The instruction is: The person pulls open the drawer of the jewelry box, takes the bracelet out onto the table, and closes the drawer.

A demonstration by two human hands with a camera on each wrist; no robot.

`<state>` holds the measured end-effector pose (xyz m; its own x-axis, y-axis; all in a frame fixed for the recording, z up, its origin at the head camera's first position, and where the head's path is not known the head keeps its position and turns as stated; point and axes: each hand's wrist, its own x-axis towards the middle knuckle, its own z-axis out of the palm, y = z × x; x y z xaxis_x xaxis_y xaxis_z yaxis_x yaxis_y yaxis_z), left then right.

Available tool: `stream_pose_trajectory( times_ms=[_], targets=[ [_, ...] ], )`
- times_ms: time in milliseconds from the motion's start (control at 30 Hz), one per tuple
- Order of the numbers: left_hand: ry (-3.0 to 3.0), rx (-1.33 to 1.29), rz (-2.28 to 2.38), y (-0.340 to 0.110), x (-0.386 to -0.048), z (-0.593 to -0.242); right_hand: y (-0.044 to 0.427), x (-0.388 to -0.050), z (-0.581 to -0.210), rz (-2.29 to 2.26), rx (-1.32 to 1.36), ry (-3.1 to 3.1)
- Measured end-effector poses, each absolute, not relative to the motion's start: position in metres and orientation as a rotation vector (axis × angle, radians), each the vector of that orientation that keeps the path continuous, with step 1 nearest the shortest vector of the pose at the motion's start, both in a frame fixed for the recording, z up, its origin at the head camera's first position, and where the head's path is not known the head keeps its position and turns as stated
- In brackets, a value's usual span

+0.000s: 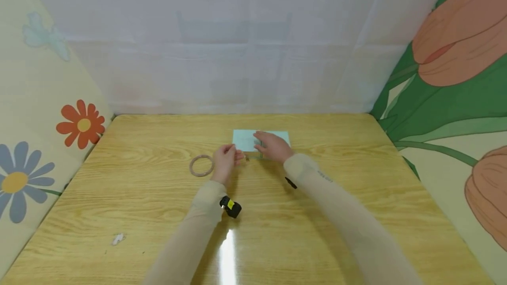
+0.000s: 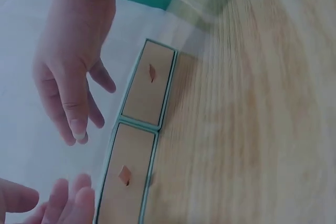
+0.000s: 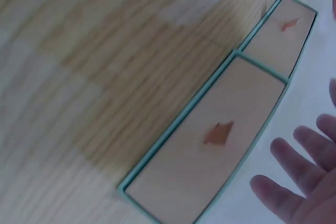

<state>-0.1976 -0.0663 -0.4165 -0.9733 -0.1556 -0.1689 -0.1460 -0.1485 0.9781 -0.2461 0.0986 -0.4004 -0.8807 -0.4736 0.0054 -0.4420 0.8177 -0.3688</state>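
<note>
A pale blue box (image 1: 245,140) with two side-by-side sections stands near the back of the table. Its tan front panels (image 2: 148,95) are framed in green-blue, and each bears a small brown tab (image 3: 219,134). My left hand (image 1: 225,162) is at the box's front left corner, fingers relaxed; in the left wrist view this hand (image 2: 58,205) shows a gap between thumb and fingers. Over the middle and right of the top hovers or rests my right hand (image 1: 274,146), contact unclear. The right wrist view shows that hand's fingers (image 3: 289,156) spread beside the panels.
A pinkish-brown ring (image 1: 201,165) lies on the wooden table (image 1: 158,214), left of my left hand. Farther toward the front left is a small whitish patch (image 1: 118,239). Behind the table hangs a white cloth (image 1: 245,69), with flower-patterned panels on both sides.
</note>
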Motion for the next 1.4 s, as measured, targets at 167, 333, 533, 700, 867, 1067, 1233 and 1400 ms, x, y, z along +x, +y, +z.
stream_pose_trajectory(
  times_ms=[167, 333, 533, 700, 867, 1067, 1233, 1400],
  targets=[
    [-2.216, 0.180, -1.956, -0.067, -0.210, -0.407, 0.094, -0.236, -0.399, -0.784, -0.695, 3.052],
    [-2.441, -0.062, -1.710, -0.069, -0.222, -0.401, 0.086, -0.224, -0.397, -1.145, -0.552, 3.027],
    [-2.699, -0.259, -1.372, -0.069, -0.234, -0.403, 0.071, -0.213, -0.405, -1.404, -0.320, 2.773],
    [-2.807, -0.403, -1.123, -0.068, -0.242, -0.408, 0.062, -0.206, -0.419, -1.536, -0.132, 2.579],
    [-2.915, -0.441, -0.990, -0.066, -0.246, -0.413, 0.055, -0.203, -0.427, -1.673, 0.017, 2.440],
    [-3.030, -0.529, -0.781, -0.065, -0.249, -0.420, 0.050, -0.204, -0.434, -1.722, 0.127, 2.293],
    [-3.040, -0.597, -0.728, -0.067, -0.253, -0.424, 0.047, -0.206, -0.439, -1.776, 0.186, 2.230],
    [-3.096, -0.598, -0.656, -0.069, -0.257, -0.428, 0.045, -0.207, -0.441, -1.866, 0.206, 2.134]
  ],
)
